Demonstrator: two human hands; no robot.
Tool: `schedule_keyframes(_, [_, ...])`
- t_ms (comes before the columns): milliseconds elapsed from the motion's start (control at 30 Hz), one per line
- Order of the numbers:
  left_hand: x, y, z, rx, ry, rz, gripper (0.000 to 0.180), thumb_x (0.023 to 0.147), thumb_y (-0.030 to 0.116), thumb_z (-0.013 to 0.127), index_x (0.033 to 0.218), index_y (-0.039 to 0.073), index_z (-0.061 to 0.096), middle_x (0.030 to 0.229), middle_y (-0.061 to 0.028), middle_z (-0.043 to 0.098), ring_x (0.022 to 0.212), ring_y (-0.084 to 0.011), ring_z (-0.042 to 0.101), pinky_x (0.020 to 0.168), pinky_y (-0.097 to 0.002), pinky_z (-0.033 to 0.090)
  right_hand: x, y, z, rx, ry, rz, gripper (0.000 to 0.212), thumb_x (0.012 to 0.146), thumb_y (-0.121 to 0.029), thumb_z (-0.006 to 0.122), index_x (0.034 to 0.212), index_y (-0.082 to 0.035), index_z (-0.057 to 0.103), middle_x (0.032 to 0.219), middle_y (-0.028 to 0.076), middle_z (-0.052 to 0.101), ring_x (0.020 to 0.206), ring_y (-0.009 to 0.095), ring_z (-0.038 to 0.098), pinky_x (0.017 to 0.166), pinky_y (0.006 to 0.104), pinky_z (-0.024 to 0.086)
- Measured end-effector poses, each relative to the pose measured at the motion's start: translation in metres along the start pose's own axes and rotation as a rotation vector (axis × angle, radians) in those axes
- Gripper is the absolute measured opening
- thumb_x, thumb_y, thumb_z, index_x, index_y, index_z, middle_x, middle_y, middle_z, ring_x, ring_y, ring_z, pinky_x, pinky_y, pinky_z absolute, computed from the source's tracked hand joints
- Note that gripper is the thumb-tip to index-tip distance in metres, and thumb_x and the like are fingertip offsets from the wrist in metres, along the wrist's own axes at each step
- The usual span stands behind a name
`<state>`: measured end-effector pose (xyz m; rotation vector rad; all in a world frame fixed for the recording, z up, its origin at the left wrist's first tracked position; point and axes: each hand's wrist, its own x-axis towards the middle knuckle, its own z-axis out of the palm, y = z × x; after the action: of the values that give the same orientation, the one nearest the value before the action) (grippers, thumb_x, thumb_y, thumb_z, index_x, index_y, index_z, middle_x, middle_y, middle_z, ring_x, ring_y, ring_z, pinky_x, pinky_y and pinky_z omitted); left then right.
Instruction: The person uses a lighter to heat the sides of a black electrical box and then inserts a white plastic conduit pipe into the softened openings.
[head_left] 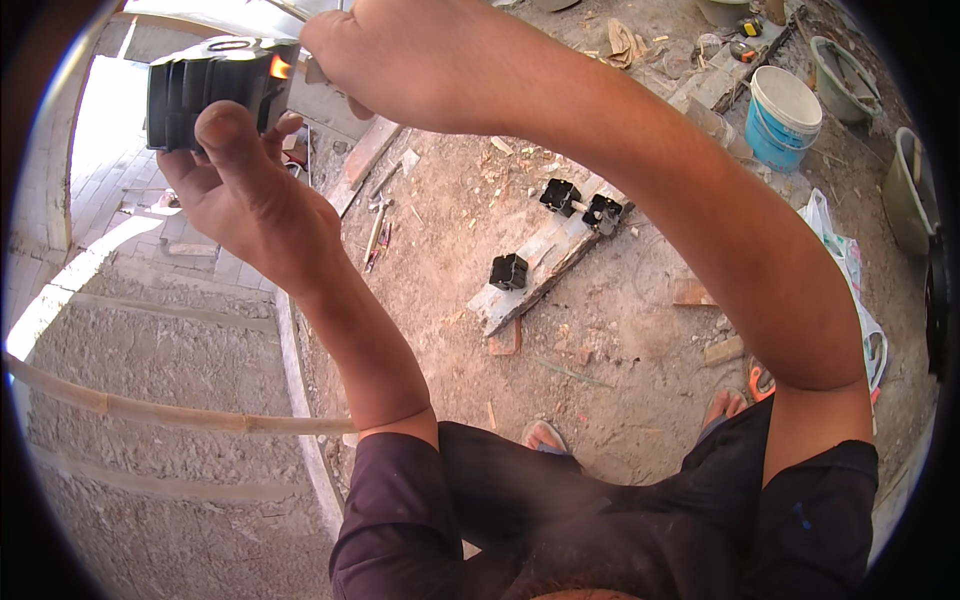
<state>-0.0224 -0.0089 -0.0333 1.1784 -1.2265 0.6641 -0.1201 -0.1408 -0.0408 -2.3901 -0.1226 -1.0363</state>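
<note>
Up at the left, my left hand (245, 190) grips a black plastic electrical box (190, 100) from below, thumb along its side. A small orange flame (280, 67) burns at the box's right side. Close beside that flame is my right hand (400, 70), its fingers curled closed; what they hold is hidden. A thin rod shows at the top edge by this hand, but I cannot tell whether it is held. Similar black boxes (509, 271) rest on a pale, rough plank (550, 260) on the dirt floor, one near its left end and two near the right.
A hammer (380, 222) lies on the ground beyond my left forearm. To the right stand a blue-and-white bucket (775, 125) and a basin (843, 80); a plastic bag (845, 260) and orange-handled scissors (760, 381) lie nearer. A bamboo pole (180, 413) crosses the lower left.
</note>
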Motion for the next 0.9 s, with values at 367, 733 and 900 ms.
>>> schedule_keyframes(367, [0.002,-0.006,-0.005,0.013,0.025,-0.015,0.057,0.087,0.053,0.071,0.107,0.004,0.05,0.088,-0.0045,0.062,0.084,-0.0131,0.063,0.078,-0.0374,0.056,-0.023,-0.004,-0.009,0.063,0.179,-0.149,0.027,0.093,-0.005,0.046,0.099,0.009,0.068,0.086,0.027,0.07,0.082,0.035,0.072,0.072,0.0416,0.058])
schedule_keyframes(733, [0.001,-0.001,0.0,0.065,-0.012,0.041,0.062,0.083,0.055,0.073,0.109,0.004,0.05,0.08,-0.0001,0.053,0.081,-0.0095,0.059,0.076,-0.0354,0.059,-0.013,0.002,-0.026,0.113,-0.058,-0.165,0.027,0.096,-0.008,0.047,0.101,0.007,0.068,0.087,0.023,0.07,0.076,0.029,0.072,0.068,0.0371,0.06])
schedule_keyframes(900, [0.003,-0.004,0.0,0.035,-0.027,0.071,0.065,0.083,0.055,0.073,0.112,0.002,0.049,0.084,-0.0014,0.054,0.082,-0.0104,0.06,0.075,-0.0349,0.059,-0.013,0.007,-0.019,0.092,0.023,-0.246,0.027,0.098,-0.009,0.046,0.103,0.006,0.068,0.087,0.023,0.07,0.077,0.029,0.071,0.066,0.0364,0.059])
